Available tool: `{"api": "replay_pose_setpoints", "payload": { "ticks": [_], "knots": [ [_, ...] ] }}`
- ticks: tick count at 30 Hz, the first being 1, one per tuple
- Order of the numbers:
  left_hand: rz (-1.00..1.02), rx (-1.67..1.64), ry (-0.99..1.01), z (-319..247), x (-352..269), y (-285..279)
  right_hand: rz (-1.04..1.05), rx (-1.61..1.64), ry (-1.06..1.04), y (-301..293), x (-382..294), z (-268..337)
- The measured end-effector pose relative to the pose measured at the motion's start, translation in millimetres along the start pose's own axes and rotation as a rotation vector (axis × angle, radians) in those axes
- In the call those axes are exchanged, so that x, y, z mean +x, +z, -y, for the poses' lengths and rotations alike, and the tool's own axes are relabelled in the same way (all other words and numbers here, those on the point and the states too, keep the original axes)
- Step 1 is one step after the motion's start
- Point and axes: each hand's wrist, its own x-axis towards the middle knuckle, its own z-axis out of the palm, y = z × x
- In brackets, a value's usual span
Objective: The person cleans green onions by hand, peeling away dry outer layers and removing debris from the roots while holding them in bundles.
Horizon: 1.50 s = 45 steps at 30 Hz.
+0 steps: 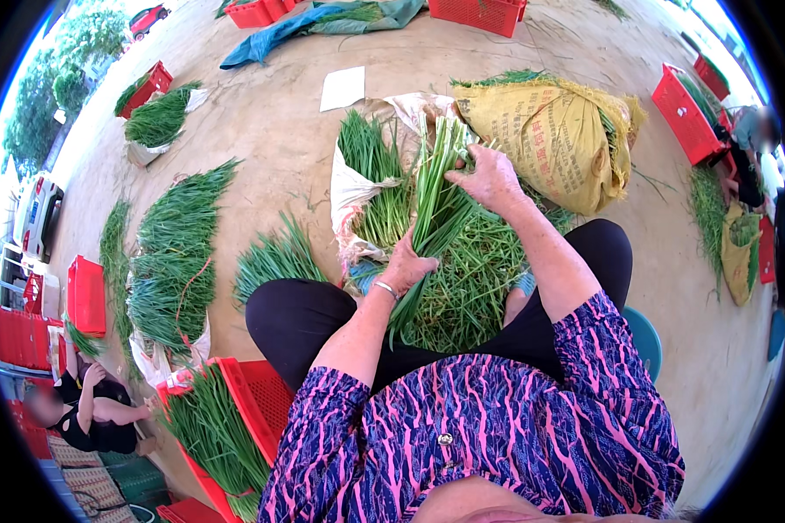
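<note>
A bunch of long green Chinese chives point(435, 196) hangs between my hands, its pale stem ends pointing away from me and its leaf tips trailing toward my lap. My left hand point(407, 265), with a bracelet at the wrist, grips the bunch around its leafy middle. Up at the pale stems, my right hand point(487, 176) touches the bunch's right side with thumb and fingers; whether it pinches any stalks is unclear. Beneath lies a heap of loose green leaves point(464, 287) between my legs. Just beyond my left hand, more chives point(376, 189) rest on a white woven sack point(350, 202).
A stuffed yellow woven sack point(543, 137) bearing writing lies ahead on the right. At my left stands a red plastic crate point(258, 392) of chives, with a large chive pile point(173, 261) farther out. People work at both sides. A blue stool point(642, 343) shows beneath me.
</note>
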Motion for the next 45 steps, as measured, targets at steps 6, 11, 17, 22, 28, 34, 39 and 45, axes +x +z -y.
{"api": "replay_pose_setpoints", "payload": {
  "ticks": [6, 11, 17, 22, 28, 34, 39, 45],
  "knots": [
    [0.031, -0.089, 0.028, 6, 1, 1, -0.021, 0.268, -0.04, 5, 5, -22],
    [0.033, -0.045, 0.034, -10, -6, 2, 0.079, 0.256, 0.034, 2, 5, -23],
    [-0.017, -0.067, -0.048, -19, -9, 1, -0.083, 0.506, 0.241, -20, 16, -31],
    [-0.034, -0.095, -0.052, 22, 11, -8, -0.432, 1.346, 0.256, -70, 18, -20],
    [-0.131, 0.492, 0.142, 28, 10, -8, -0.105, 0.368, -0.07, -34, 7, -9],
    [-0.067, 0.583, 0.063, 7, -2, -5, 0.033, -0.178, -0.333, -8, 5, -9],
    [-0.07, 0.609, 0.077, 6, -4, -6, -0.111, -0.04, -0.428, -1, 11, -31],
    [-0.088, 0.612, 0.16, 7, -7, -5, -0.108, 0.065, -0.427, -6, 21, -45]
  ]
}}
